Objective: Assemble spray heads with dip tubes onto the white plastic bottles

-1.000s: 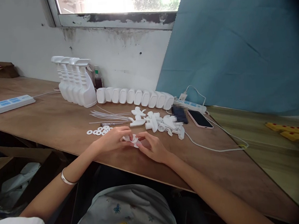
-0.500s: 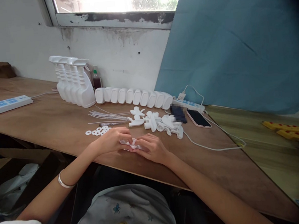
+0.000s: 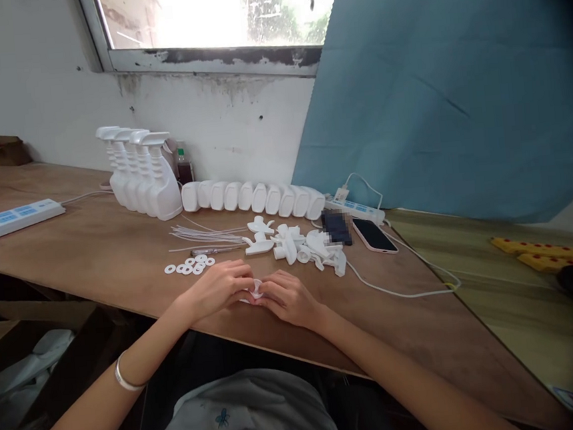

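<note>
Between both hands, low over the table's front edge, is a small white plastic part (image 3: 257, 288), perhaps a spray nozzle piece. My left hand (image 3: 222, 287) grips it from the left with bent fingers. From the right, my right hand (image 3: 292, 298) pinches the same part. Fingers cover most of it, so its full shape is hidden. Several flat white washers (image 3: 187, 269) lie just beyond my left hand. Past the hands is a heap of white spray trigger parts (image 3: 289, 243). Thin white tubes (image 3: 202, 234) and a screwdriver (image 3: 212, 251) lie behind the washers.
White spray bottles (image 3: 163, 185) stand upright at back left; a row of white bottles (image 3: 231, 196) lies along the wall. A phone (image 3: 376, 235), a cable (image 3: 398, 294) and power strips (image 3: 16, 220) are on the table (image 3: 94, 258). An open box (image 3: 78, 354) sits below left.
The view has tilted up slightly, so everything sits lower in the frame. My hands stay together on the white part, and the fingers have shifted a little around it.
</note>
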### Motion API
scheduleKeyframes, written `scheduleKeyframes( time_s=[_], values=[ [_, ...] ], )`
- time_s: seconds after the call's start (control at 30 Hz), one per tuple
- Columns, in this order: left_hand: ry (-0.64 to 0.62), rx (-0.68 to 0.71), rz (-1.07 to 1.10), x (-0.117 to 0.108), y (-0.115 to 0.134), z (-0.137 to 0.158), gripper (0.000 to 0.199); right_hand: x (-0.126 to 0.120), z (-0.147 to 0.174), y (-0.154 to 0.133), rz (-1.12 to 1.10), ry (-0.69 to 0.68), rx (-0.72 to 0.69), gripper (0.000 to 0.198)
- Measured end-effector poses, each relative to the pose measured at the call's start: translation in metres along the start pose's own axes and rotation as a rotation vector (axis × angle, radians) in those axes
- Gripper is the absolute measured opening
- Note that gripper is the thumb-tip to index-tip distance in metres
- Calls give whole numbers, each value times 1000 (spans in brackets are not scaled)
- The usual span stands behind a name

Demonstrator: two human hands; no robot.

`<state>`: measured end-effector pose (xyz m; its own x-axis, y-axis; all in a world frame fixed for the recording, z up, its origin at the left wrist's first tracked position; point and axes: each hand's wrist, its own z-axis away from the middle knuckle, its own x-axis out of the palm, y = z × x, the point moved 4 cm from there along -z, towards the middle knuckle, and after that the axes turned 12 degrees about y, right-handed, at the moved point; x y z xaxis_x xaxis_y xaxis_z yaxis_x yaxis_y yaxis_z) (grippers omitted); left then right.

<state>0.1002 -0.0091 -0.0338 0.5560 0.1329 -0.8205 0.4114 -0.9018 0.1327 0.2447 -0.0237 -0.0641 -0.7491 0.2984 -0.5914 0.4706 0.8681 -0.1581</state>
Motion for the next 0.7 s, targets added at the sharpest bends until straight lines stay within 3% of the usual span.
scheduleKeyframes(
  time_s=[0.13,0.23,0.33,0.7],
  values=[
    [16,33,-134,1,7,0,26,-3,-1,-2,-23,31,-30,4],
    [-1,40,-238,2,8,2,21,-4,1,1,-57,80,-3,16],
    [-24,12,-211,5,8,4,15,-2,4,5,-87,112,39,29],
    [-141,-75,-188,6,6,3,16,2,7,8,-99,110,83,31]
  ],
)
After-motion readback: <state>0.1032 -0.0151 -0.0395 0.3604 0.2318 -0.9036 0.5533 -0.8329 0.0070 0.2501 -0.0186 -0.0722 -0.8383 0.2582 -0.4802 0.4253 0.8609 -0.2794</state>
